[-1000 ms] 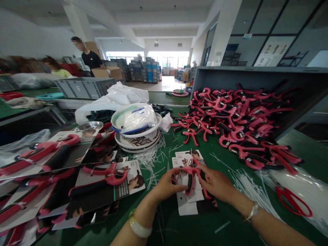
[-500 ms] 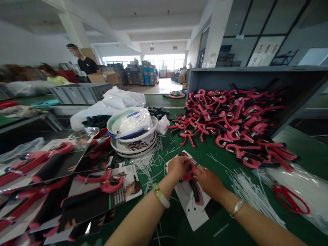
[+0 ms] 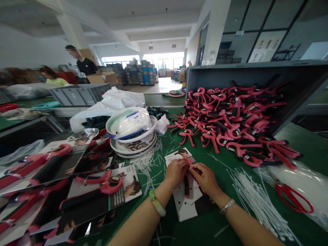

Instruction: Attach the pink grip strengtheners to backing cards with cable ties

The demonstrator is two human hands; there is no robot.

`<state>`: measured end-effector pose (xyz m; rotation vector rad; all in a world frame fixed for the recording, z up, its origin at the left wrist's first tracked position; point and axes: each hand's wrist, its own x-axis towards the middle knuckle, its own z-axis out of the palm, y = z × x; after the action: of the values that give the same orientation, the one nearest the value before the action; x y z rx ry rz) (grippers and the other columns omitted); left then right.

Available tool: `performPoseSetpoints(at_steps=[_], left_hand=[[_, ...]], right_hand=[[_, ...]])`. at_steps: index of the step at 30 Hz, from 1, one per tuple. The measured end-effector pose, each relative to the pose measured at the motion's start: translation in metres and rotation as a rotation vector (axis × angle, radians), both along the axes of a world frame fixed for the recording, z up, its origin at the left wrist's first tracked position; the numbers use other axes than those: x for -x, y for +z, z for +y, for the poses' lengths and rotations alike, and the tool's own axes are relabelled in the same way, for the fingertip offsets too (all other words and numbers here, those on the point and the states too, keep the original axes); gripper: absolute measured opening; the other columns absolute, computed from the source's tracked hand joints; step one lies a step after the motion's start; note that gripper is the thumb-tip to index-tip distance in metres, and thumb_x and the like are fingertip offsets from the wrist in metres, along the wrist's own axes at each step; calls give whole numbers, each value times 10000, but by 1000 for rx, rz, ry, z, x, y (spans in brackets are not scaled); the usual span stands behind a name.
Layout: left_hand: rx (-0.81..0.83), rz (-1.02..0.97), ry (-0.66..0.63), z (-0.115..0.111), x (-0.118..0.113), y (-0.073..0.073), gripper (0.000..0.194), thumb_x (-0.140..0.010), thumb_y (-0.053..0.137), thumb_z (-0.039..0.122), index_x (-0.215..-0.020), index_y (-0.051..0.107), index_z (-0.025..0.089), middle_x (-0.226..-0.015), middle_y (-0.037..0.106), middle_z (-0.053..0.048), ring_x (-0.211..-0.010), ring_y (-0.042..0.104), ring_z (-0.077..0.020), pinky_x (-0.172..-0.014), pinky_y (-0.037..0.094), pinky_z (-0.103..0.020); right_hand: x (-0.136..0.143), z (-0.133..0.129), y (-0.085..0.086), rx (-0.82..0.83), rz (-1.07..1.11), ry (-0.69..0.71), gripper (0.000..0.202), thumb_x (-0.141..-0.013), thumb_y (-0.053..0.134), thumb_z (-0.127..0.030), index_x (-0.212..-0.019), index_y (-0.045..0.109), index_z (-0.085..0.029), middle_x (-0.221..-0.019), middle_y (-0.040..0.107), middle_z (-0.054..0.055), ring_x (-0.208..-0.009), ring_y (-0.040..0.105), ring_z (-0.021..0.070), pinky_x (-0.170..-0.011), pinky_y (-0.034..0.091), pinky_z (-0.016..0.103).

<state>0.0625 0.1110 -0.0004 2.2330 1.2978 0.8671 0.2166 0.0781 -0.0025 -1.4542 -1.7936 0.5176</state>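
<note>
Hands met almost fingertip to fingertip over a pink-and-black spring hand exerciser (image 3: 187, 188), which lay on printed white cardboard backing cards (image 3: 183, 212) atop the green tabletop (image 3: 200, 234). The left hand (image 3: 176, 173) was curled round its upper end; the right hand (image 3: 204, 177) had its fingertips pinched together there, though on what could not be told. Loose white plastic cable ties (image 3: 261, 206) lay rightward, near red-handled scissors (image 3: 294, 194), and a tipped grey plastic crate (image 3: 212, 77) stood beyond.
</note>
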Motion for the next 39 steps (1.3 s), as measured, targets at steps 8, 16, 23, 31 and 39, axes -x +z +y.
performPoseSetpoints(at_steps=[8,16,23,31,39], left_hand=[[-53,110,32,1,6,-6,247,-876,480,236,-1010,685,275,-1007,682,-35,-899,591,-180,-775,438,-278],[-95,175,13,1,5,-3,232,-879,493,261,-998,693,270,-1014,687,-34,-887,588,-192,-765,446,-294],[-102,140,0,1,5,-3,226,-872,502,236,-978,700,255,-989,697,-41,-882,607,-196,-746,467,-296],[-82,20,-81,4,6,-8,237,-830,519,129,-947,700,228,-951,711,-37,-899,623,-168,-813,473,-286],[-66,-132,-240,4,17,-8,173,-785,632,254,-944,686,211,-878,707,-30,-811,629,-158,-758,483,-264]], right_hand=[[2,2,-14,-59,133,-19,308,-849,513,-449,-739,620,-183,-742,581,37,-649,524,155,-596,424,265],[2,0,-12,-36,211,6,276,-828,554,-438,-746,634,-187,-753,577,33,-657,519,154,-599,411,265],[1,4,-13,76,279,-9,262,-758,600,-432,-718,649,-178,-716,569,21,-632,501,145,-588,398,259],[-2,16,-6,328,379,58,294,-669,620,-440,-661,637,-146,-591,580,-11,-557,499,116,-561,410,240],[0,22,-12,289,323,22,157,-585,638,-300,-546,607,-151,-462,469,-52,-454,377,80,-447,274,207]])
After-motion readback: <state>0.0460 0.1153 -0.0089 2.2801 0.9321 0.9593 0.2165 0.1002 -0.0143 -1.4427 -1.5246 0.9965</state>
